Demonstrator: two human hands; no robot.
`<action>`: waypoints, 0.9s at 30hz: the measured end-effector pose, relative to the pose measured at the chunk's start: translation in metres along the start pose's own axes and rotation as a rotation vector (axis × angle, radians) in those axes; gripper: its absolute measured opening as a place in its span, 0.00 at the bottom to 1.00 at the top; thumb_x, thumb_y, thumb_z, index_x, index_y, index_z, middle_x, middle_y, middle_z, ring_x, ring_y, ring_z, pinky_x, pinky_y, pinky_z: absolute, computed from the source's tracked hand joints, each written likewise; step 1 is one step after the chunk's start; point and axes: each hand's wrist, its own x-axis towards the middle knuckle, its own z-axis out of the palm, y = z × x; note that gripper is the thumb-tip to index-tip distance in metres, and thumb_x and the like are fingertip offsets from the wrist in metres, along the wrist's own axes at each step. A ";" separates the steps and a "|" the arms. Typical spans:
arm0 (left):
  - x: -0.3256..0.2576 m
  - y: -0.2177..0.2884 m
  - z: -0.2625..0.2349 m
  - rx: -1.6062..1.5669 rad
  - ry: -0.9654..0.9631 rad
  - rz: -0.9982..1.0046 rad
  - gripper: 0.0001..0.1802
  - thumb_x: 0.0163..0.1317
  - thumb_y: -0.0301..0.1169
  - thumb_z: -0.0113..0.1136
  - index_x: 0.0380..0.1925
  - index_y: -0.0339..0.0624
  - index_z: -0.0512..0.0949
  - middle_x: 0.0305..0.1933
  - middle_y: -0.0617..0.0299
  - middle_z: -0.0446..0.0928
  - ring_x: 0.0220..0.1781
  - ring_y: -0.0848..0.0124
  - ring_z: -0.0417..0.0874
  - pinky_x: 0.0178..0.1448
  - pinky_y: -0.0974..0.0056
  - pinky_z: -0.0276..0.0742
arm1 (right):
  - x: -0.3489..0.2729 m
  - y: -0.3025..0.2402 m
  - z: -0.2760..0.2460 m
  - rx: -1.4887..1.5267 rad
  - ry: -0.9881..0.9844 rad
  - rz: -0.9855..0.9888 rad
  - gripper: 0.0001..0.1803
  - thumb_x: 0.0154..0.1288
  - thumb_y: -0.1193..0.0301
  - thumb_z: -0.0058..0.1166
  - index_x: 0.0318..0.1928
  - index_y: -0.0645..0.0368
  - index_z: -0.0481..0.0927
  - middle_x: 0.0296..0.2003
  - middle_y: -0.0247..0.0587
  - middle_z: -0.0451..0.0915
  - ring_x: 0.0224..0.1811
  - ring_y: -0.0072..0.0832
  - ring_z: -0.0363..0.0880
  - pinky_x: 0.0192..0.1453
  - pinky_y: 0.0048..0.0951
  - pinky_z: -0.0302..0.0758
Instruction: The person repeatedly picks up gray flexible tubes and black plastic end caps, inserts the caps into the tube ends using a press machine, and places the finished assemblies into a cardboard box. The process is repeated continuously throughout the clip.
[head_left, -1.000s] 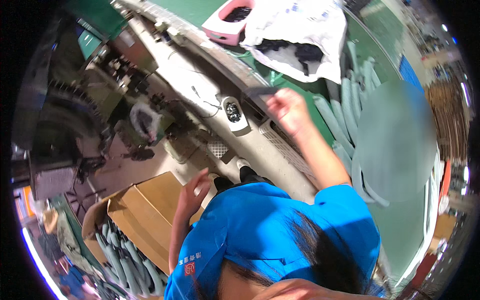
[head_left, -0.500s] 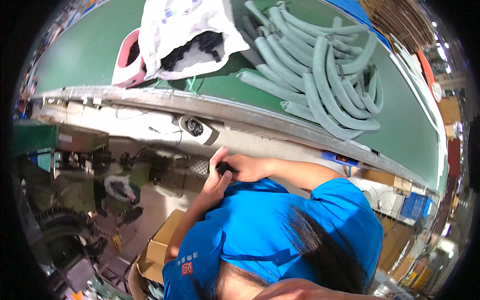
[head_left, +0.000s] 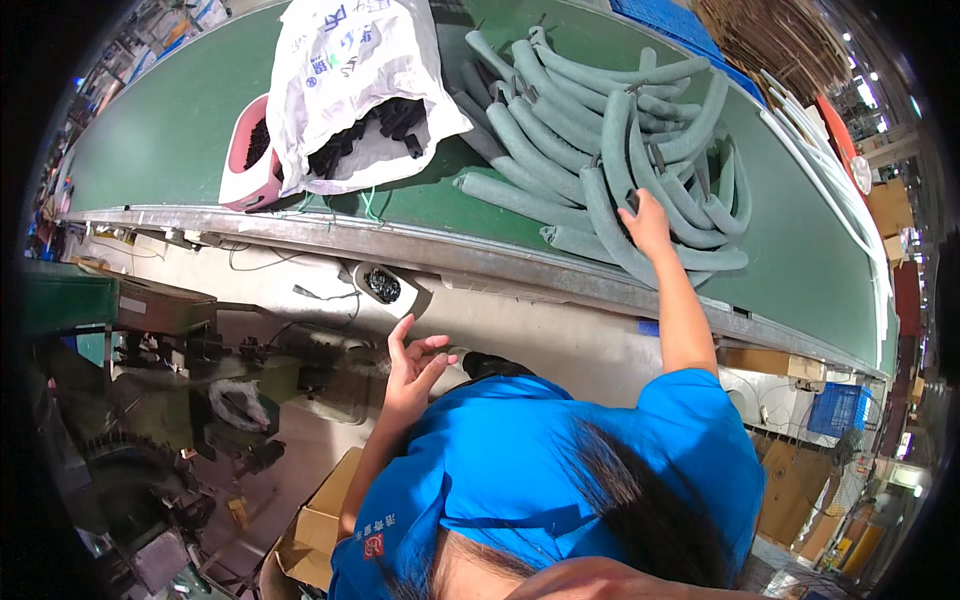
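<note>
Grey foam tubes (head_left: 600,130), heaped on green table (head_left: 160,120), upper centre and upper right of frame.

Curved, tangled, overlapping one another; several ends fitted with dark tips. Right hand (head_left: 648,222) laid on pile at its lower edge, fingers closed around one tube beside a dark tip. Left hand (head_left: 412,362) at frame centre, below table edge, fingers spread wide, holding nothing. White plastic bag (head_left: 350,80) at upper left of tubes, mouth open, filled with small black parts (head_left: 372,130). Pink container (head_left: 250,160) just left of bag, touching it, more black parts inside. Small white device (head_left: 385,287) fixed under metal table edge, above left hand. Cardboard box (head_left: 310,530) at lower left. Blue crate (head_left: 838,410) at right, under table. Blue shirt (head_left: 540,480) filling lower centre.
</note>
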 end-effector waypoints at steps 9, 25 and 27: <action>0.011 0.060 0.002 0.044 -0.054 0.334 0.33 0.60 0.25 0.57 0.64 0.42 0.55 0.54 0.56 0.71 0.57 0.66 0.71 0.63 0.63 0.62 | -0.020 -0.202 -0.119 0.057 0.156 -0.853 0.13 0.45 0.73 0.58 0.32 0.58 0.70 0.41 0.50 0.73 0.42 0.47 0.72 0.46 0.42 0.70; -0.207 0.124 -0.006 0.834 0.751 0.419 0.27 0.33 0.26 0.71 0.39 0.38 0.76 0.35 0.55 0.80 0.35 0.66 0.82 0.43 0.65 0.75 | -0.053 -0.347 -0.084 1.374 -1.916 -0.242 0.20 0.72 0.54 0.41 0.46 0.60 0.65 0.26 0.35 0.73 0.17 0.11 0.61 0.17 0.14 0.56; -0.222 0.127 0.001 0.951 0.820 0.362 0.26 0.33 0.27 0.72 0.38 0.37 0.76 0.33 0.55 0.80 0.33 0.65 0.82 0.42 0.64 0.76 | -0.053 -0.358 -0.081 1.401 -1.913 -0.235 0.19 0.71 0.57 0.43 0.48 0.60 0.71 0.25 0.33 0.73 0.17 0.10 0.62 0.17 0.13 0.55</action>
